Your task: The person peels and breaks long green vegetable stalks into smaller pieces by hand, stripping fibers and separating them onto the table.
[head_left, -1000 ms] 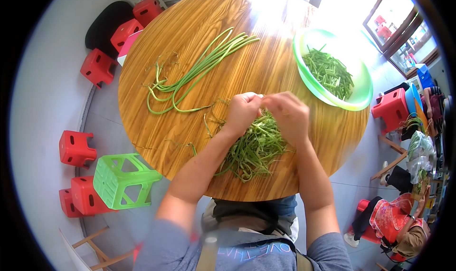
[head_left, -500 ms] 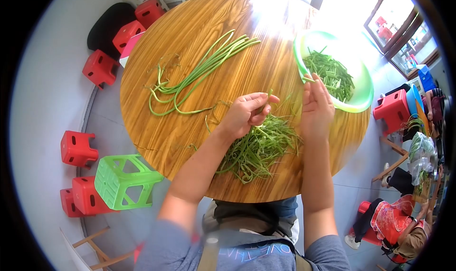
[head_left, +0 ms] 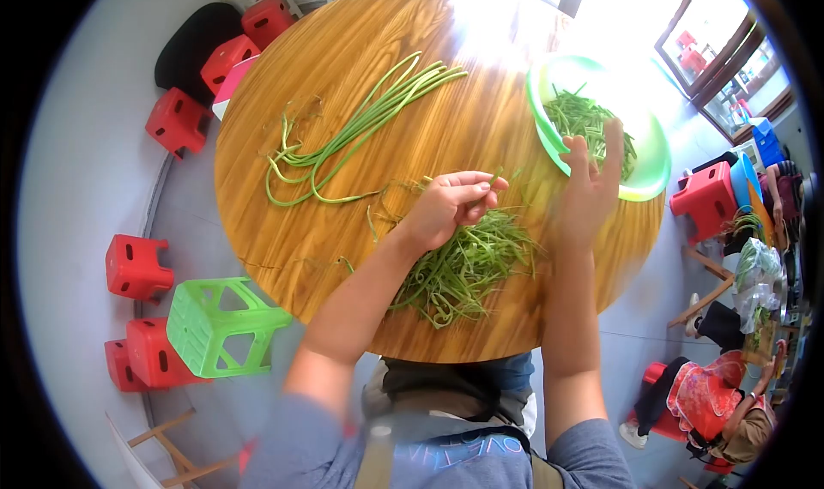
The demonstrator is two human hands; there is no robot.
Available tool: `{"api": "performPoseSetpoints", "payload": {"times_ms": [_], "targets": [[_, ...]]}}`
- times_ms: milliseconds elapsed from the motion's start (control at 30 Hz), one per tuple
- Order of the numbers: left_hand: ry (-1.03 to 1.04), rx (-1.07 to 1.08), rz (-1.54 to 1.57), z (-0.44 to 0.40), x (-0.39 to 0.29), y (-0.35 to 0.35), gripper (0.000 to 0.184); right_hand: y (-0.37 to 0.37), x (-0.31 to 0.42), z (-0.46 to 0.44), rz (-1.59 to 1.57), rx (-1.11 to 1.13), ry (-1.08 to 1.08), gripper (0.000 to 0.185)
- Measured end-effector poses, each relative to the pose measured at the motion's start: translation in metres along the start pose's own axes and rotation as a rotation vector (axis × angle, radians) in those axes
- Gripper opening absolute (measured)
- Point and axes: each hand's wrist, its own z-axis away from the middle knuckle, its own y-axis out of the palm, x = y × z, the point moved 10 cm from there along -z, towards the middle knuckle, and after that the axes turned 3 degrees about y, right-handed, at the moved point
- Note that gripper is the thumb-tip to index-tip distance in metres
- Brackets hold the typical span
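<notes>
My left hand (head_left: 451, 208) is closed in a pinch on a short end of garlic scape (head_left: 495, 180), above a heap of thin green scape tips (head_left: 468, 270). Close to the near rim of the green bowl (head_left: 654, 183), my right hand (head_left: 589, 196) has its fingers spread, with nothing visible in them. Cut scape pieces (head_left: 577, 116) lie inside that bowl, partly hidden behind my right fingers. Long whole garlic scapes (head_left: 360, 129) lie in a loose bundle toward the table's far left, their thin ends curling.
Everything stands on a round wooden table (head_left: 292, 232). A green stool (head_left: 206, 326) and several red stools (head_left: 137, 266) are to the left. At the lower right sits a person in a red patterned apron (head_left: 704, 395). Glare covers the table's far edge.
The cut scape piece in my right hand is gone from it, and its fingers have spread beside the bowl. My left hand stays almost in place, still pinching.
</notes>
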Motion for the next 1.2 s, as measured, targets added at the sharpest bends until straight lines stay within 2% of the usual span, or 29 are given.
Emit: {"api": "performPoseSetpoints", "payload": {"times_ms": [100, 200, 300, 400, 633, 800, 933, 1033, 1100, 1200], "targets": [[-0.011, 0.008, -0.065, -0.002, 0.000, 0.002, 0.026, -0.012, -0.021, -0.008, 0.086, -0.081, 0.152, 0.026], [-0.009, 0.004, -0.075, -0.002, 0.000, 0.002, 0.027, 0.004, -0.042, 0.007, 0.164, 0.235, 0.315, 0.027], [-0.011, -0.019, -0.053, -0.003, 0.000, 0.000, 0.026, 0.043, -0.066, 0.035, 0.113, 0.559, 0.527, 0.025], [-0.017, 0.011, -0.025, -0.002, 0.001, 0.002, 0.023, 0.051, -0.079, 0.049, 0.052, 0.670, 0.672, 0.022], [-0.071, -0.004, 0.024, 0.003, 0.000, 0.007, 0.023, 0.045, -0.087, 0.044, -0.113, 0.603, 0.705, 0.021], [-0.083, 0.025, -0.010, 0.000, 0.005, 0.001, 0.021, 0.047, -0.081, 0.043, -0.076, 0.614, 0.622, 0.020], [0.010, 0.027, -0.255, -0.002, -0.003, -0.002, 0.020, 0.049, -0.067, 0.039, -0.028, 0.607, 0.509, 0.022], [-0.080, -0.108, -0.052, 0.008, -0.002, -0.002, 0.020, 0.049, -0.076, 0.044, -0.064, 0.602, 0.571, 0.022], [0.035, -0.091, -0.247, -0.002, -0.005, -0.016, 0.019, 0.052, -0.080, 0.039, 0.018, 0.580, 0.361, 0.016], [0.053, -0.142, -0.330, -0.002, -0.010, -0.014, 0.018, 0.052, -0.041, 0.040, 0.198, 0.512, -0.048, 0.012]]}}
